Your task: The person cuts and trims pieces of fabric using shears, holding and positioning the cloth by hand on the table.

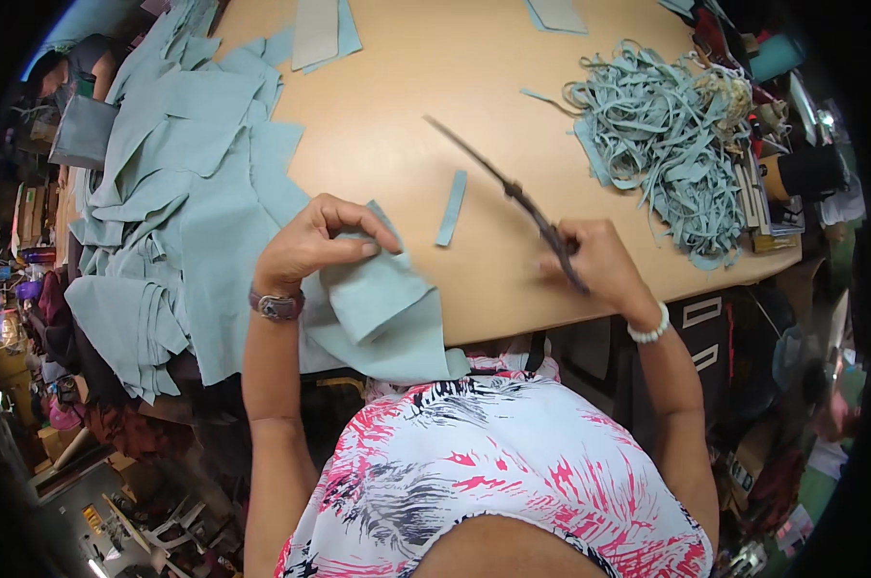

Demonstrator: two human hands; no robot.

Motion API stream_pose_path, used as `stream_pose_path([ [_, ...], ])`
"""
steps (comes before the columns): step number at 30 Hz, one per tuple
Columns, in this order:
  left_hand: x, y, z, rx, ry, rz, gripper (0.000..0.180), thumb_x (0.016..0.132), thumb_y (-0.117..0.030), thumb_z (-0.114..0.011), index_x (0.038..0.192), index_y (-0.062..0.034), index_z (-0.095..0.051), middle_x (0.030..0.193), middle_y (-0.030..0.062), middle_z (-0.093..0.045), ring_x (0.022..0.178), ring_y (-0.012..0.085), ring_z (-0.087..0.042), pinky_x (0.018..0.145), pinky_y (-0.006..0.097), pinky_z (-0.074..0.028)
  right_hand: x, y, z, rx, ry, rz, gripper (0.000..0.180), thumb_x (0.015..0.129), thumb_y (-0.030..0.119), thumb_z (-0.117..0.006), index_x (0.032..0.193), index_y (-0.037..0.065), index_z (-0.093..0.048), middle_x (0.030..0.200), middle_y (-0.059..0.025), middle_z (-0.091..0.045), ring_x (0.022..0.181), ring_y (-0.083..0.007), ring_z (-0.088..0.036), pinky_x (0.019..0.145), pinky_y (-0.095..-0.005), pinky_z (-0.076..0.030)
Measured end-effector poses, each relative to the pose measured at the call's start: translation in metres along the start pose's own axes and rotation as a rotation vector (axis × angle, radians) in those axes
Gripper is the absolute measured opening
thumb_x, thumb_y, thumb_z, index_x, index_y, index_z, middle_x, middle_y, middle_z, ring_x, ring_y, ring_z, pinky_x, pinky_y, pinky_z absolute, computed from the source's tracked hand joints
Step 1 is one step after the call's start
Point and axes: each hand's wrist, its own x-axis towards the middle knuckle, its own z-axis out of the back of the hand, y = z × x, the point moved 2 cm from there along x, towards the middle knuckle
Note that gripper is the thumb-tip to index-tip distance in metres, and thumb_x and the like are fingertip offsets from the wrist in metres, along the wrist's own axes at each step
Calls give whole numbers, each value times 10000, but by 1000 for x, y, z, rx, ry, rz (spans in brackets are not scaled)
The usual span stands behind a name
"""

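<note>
My left hand (pixel 325 241) pinches the upper edge of a pale blue-green piece of fabric (pixel 378 299) between thumb and fingers. The piece is partly folded over and drapes toward the table's near edge. In my right hand (pixel 599 265) is a pair of long dark scissors (pixel 513 188), the blades together and pointing to the far left, held over the tabletop. A short narrow fabric strip (pixel 452 208) lies on the table between the two hands, touched by neither.
Large overlapping blue-green fabric pieces (pixel 195 173) cover the table's left side. A tangled heap of thin fabric strips (pixel 657 144) lies at the right. Grey cut panels (pixel 316 34) rest at the far edge. Black drawers (pixel 700 332) stand under the table (pixel 378 125).
</note>
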Motion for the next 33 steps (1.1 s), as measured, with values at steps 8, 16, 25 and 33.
stream_pose_path([
  [8, 0, 56, 25, -594, -185, -300, 116, 658, -73, -541, 743, -9, -588, 641, 115, -537, 575, 162, -528, 552, 282, -467, 102, 35, -8, -466, -336, 257, 305, 662, 216, -689, 792, -33, -572, 834, -207, -576, 763, -313, -548, 655, -377, -440],
  [16, -5, 63, 26, -825, -293, -308, 263, 625, -25, -522, 864, 55, -595, 844, 128, -613, 754, 184, -593, 721, 272, -485, 30, 35, -83, -610, -322, 770, 349, 739, 165, -602, 1055, 29, -538, 1027, -148, -515, 978, -315, -506, 855, -386, -409],
  [25, 0, 42, 16, -671, -425, -425, 487, 612, -16, -543, 1091, 68, -558, 1076, 122, -576, 986, 180, -532, 898, 269, -397, 70, -12, 83, -794, -750, 510, 126, 815, 82, -497, 878, 9, -578, 896, -186, -575, 861, -326, -547, 753, -403, -426],
  [33, 13, 29, 2, -342, -501, -325, 471, 724, -115, -637, 1174, -20, -539, 1194, 81, -529, 1103, 171, -457, 998, 275, -281, 121, 59, 49, -189, -434, 399, 339, 798, 330, -621, 960, 33, -603, 1109, -167, -561, 1034, -301, -530, 908, -394, -398],
])
